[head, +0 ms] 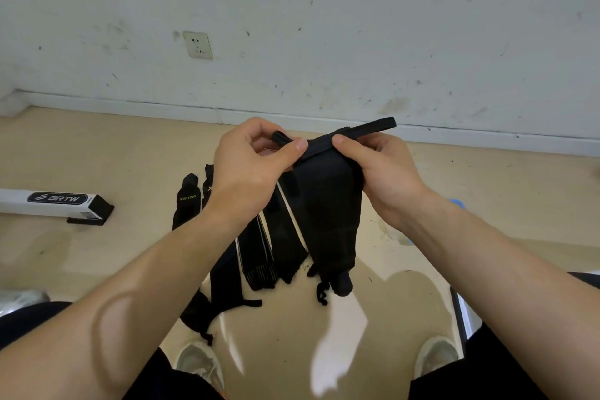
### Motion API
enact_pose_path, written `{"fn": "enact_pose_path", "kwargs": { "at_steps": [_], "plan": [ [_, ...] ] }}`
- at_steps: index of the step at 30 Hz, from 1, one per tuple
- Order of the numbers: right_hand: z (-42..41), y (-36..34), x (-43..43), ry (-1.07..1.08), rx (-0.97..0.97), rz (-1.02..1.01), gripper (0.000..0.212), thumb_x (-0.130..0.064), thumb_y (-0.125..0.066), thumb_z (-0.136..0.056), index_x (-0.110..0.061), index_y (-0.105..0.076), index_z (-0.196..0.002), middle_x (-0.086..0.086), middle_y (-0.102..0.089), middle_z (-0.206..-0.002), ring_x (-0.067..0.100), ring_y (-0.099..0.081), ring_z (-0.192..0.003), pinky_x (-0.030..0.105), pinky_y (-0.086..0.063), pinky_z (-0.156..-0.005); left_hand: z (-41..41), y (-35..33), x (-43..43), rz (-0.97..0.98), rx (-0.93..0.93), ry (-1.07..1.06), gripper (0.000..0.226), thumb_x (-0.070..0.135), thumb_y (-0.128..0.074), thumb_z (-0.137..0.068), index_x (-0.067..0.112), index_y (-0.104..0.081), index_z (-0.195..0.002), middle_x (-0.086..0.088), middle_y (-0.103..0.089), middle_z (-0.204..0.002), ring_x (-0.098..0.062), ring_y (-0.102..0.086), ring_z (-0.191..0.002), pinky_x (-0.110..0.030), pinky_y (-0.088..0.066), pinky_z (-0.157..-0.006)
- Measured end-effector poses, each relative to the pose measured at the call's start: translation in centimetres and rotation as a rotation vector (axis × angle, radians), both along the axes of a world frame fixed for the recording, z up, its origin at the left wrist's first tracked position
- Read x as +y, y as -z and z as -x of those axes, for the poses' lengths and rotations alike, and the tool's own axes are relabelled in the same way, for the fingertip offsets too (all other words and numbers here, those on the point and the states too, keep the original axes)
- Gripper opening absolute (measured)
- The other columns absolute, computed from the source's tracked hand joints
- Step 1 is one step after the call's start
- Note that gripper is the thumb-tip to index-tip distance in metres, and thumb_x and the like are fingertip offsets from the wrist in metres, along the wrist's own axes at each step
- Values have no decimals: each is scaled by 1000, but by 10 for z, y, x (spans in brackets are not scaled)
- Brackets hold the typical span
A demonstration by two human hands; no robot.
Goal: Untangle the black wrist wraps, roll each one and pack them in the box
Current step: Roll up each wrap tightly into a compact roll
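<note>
Beige glossy floor meets a scuffed white wall carrying a socket at eleven o'clock. At nine o'clock lies the white box, its black end open. Just left of centre, several black wrist wraps lie side by side on the floor, cords trailing toward six o'clock. Above them the left hand pinches the top band of a lifted wrap between thumb and curled forefinger. The wrap hangs at centre. At two o'clock from it, the right hand grips its other corner, thumb pressed on top, fingers curled behind.
</note>
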State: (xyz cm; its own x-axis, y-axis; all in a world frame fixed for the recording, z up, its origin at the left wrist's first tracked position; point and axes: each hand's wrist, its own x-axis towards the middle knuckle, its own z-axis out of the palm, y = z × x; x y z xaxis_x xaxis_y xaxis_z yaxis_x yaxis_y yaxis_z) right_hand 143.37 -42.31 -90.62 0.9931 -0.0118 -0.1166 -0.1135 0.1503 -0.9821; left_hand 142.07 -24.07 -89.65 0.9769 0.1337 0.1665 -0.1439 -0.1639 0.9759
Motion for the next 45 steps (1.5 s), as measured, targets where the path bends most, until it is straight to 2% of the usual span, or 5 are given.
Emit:
{"fn": "enact_pose_path", "kwargs": {
  "at_steps": [9,23,31,41,45],
  "plan": [
    [3,1,3,86,-28,29,22,-17,-73,-92,-1,-70,-107,11,-78,-94,24,-76,-92,45,-60,-92,9,11,-13,62,-74,9,16,25,-69,-100,31,-81,-92,5,-81,-94,-15,-76,-97,-29,-60,-91],
    [11,2,8,7,-129,103,20,-16,-75,-91,-6,-72,-108,13,-77,-100,28,-75,-95,54,-59,-90,0,19,-8,242,182,179,28,12,-81,-87,15,-72,-113,-12,-78,-107,-28,-76,-101,-44,-61,-92],
    [17,-2,14,139,-469,505,25,-15,-67,-95,-35,-52,-93,-30,-59,-87,9,-57,-62,21,-47,-62,0,15,-10,313,266,168,26,11,-81,-86,9,-73,-111,-15,-79,-101,-31,-78,-94,-38,-63,-81],
    [17,-9,4,-138,-365,422,38,-20,-90,-74,-22,-77,-109,-10,-70,-109,7,-67,-85,17,-51,-69,-1,11,-1,335,331,126,25,14,-79,-86,8,-75,-110,-14,-79,-98,-29,-78,-89,-35,-62,-73],
    [16,-11,2,-151,-387,397,22,-27,-77,-89,-20,-77,-110,-8,-69,-110,2,-66,-90,17,-50,-78,-1,12,2,341,332,149,32,14,-79,-87,5,-73,-118,-17,-78,-104,-32,-78,-95,-37,-63,-79]
  ]
}}
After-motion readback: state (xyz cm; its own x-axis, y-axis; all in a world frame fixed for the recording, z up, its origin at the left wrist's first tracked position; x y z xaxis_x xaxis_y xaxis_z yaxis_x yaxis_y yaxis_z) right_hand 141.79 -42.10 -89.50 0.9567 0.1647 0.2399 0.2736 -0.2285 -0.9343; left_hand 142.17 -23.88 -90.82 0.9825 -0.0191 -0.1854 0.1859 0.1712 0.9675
